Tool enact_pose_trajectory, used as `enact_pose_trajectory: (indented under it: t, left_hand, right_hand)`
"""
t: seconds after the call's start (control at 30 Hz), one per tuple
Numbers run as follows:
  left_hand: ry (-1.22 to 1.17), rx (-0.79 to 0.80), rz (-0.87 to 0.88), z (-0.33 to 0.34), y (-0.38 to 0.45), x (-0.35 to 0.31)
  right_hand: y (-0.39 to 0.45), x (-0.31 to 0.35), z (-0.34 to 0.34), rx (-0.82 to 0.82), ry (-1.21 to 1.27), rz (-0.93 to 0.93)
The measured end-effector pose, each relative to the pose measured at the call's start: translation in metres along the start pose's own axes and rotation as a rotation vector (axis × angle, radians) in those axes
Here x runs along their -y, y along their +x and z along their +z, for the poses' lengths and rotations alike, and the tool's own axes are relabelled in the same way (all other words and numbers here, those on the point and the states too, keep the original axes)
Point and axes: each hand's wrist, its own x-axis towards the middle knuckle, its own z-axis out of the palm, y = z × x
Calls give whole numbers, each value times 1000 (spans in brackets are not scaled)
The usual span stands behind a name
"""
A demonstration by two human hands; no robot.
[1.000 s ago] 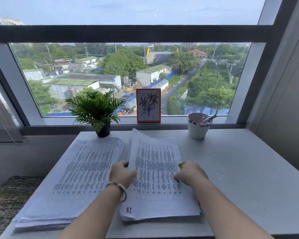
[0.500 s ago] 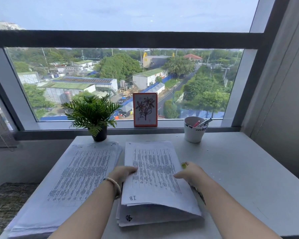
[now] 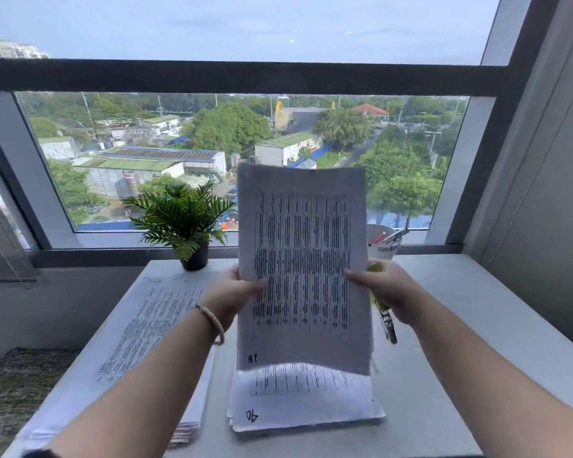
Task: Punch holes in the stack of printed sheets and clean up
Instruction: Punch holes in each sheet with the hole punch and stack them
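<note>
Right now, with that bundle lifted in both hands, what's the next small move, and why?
Probably tap the bundle on the desk to square its edges: both hands hold it upright above the stack, and no punch is in view.

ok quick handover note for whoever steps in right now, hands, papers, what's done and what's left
Left hand: grips the left edge of the lifted batch of sheets, marked 18.
Right hand: grips the right edge, with a yellow-green marker tucked in the same hand.
The batch is held upright over the table. Under it lies the pile marked 40; a second pile lies to the left.
Done: no punched holes can be seen.
Left: no hole punch is in view, so find one, punch the sheets, then tidy up.
</note>
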Motion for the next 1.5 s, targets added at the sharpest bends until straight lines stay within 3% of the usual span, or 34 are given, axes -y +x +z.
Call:
enact_pose_trajectory:
  t: [0.1, 0.17, 0.33, 0.53, 0.77, 0.87, 0.97, 1.07, 1.23, 1.4, 1.5]
  left_hand:
    - [68, -33, 187, 2, -3, -29]
    - [86, -55, 235, 0, -4, -33]
    - [95, -119, 213, 1, -11, -16]
    - [107, -142, 254, 3, 1, -25]
    - [163, -143, 178, 8, -3, -9]
    - [76, -19, 181, 9, -3, -28]
    - [-66, 129, 53, 17, -1, -29]
    - [-91, 55, -81, 36, 7, -5]
    - [-28, 22, -244, 81, 11, 40]
    - [119, -30, -261, 109, 14, 71]
    - [255, -72, -235, 117, 19, 85]
  right_hand:
    - [-11, 17, 5, -179, -97, -275]
    - [-17, 16, 9, -206, -196, -320]
    - [-17, -8, 16, -166, -386, -208]
    - [-19, 8, 18, -232, -415, -250]
    - [-26, 2, 16, -147, -477, -177]
    - [-38, 15, -8, -39, -263, -65]
    - [-63, 13, -37, 58, -175, 80]
    - [-83, -15, -60, 61, -194, 203]
    - [-101, -55, -81, 33, -334, 349]
    - [-105, -74, -101, 139, -552, 480]
    - [-105, -64, -111, 64, -754, 487]
